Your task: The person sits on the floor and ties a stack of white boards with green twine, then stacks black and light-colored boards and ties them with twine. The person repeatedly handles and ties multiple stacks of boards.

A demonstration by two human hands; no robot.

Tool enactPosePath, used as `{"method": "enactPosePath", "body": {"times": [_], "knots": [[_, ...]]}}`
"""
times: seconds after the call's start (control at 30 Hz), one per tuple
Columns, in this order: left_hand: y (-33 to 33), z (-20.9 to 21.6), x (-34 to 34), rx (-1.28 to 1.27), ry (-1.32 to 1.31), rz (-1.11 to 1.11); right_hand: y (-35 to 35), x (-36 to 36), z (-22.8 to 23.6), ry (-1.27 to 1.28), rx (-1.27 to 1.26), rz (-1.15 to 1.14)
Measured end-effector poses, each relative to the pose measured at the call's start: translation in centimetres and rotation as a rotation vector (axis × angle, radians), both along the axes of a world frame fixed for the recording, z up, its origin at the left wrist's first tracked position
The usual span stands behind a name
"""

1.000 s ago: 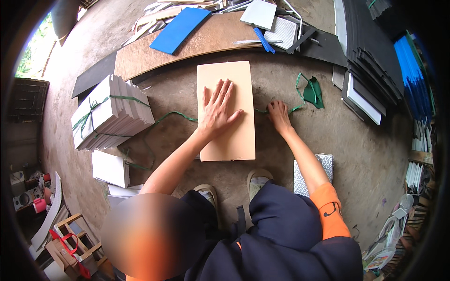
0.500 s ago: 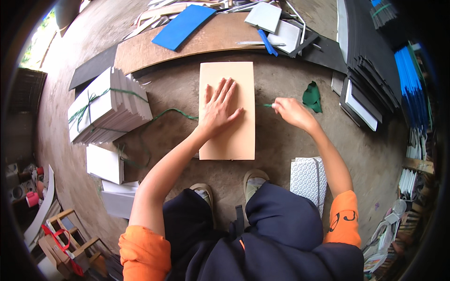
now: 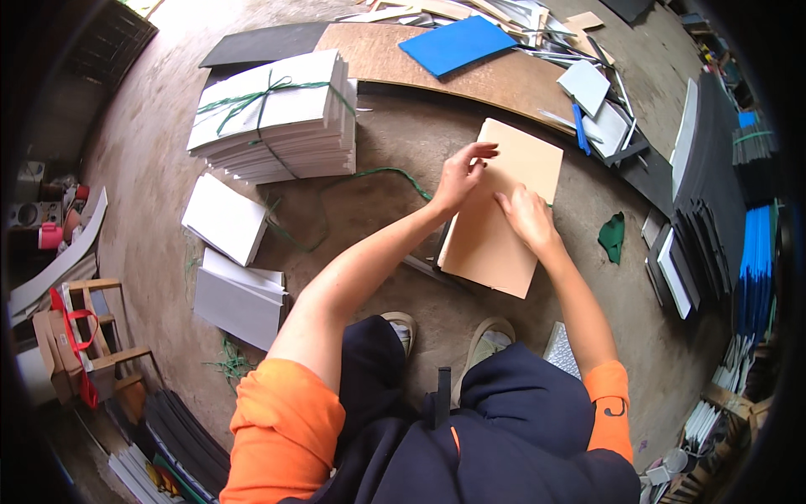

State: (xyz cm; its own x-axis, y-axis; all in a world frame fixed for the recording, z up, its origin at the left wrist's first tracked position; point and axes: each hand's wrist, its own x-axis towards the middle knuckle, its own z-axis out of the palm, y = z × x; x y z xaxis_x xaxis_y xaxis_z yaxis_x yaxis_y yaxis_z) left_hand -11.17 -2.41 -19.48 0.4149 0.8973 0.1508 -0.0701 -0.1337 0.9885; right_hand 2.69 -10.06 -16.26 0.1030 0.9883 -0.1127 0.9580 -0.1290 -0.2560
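A tan rectangular stack of sheets [image 3: 497, 239] lies on the ground in front of my feet, slightly skewed. My left hand [image 3: 462, 178] is over its left edge, fingers bent and apart, with nothing visible in them. My right hand [image 3: 527, 217] rests on the top sheet, fingers spread and pointing up and left. A green string [image 3: 390, 170] runs over the ground from the left to the tan stack, and the stack hides its middle. Only a short bit shows at the stack's right edge. Dark and pale edges show under the stack's lower left side.
A white stack tied with green string [image 3: 277, 126] stands at left, above smaller white blocks [image 3: 225, 220]. A brown board [image 3: 369, 52] holds a blue sheet [image 3: 457, 46] and a blue cutter [image 3: 580, 130]. A green scrap [image 3: 612, 238] lies at right, near dark sheets [image 3: 709, 185].
My right hand has let go of the green string and moved left onto the tan stack. My left hand has lifted from lying flat to the stack's left edge. The view has turned left.
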Motion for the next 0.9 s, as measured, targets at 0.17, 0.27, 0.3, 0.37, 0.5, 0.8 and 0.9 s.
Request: {"method": "enactPosePath", "body": {"times": [0.17,0.27,0.3,0.37,0.5,0.8,0.9], "knots": [[1.6,-5.2,-8.7,0.61,0.729,0.037,0.1,0.0,0.4,-0.008,-0.039,-0.012],[0.7,-8.7,-11.1,0.704,0.929,-0.074,0.5,-0.1,0.6,-0.01,-0.083,-0.027],[0.6,-9.2,-11.0,0.732,0.938,-0.097,0.5,0.1,0.6,-0.006,-0.085,-0.032],[0.8,-10.4,-10.6,0.792,1.021,-0.14,0.5,0.2,0.6,-0.002,-0.082,-0.039],[1.2,-12.0,-10.0,1.041,1.238,-0.076,0.6,0.4,0.2,0.04,-0.031,0.01],[2.3,-2.2,-8.2,0.349,0.956,-0.158,0.2,2.3,-1.7,0.113,-0.025,0.031],[3.1,0.7,-6.4,0.107,0.858,-0.236,0.8,3.4,-1.7,0.474,-0.076,-0.043]]}}
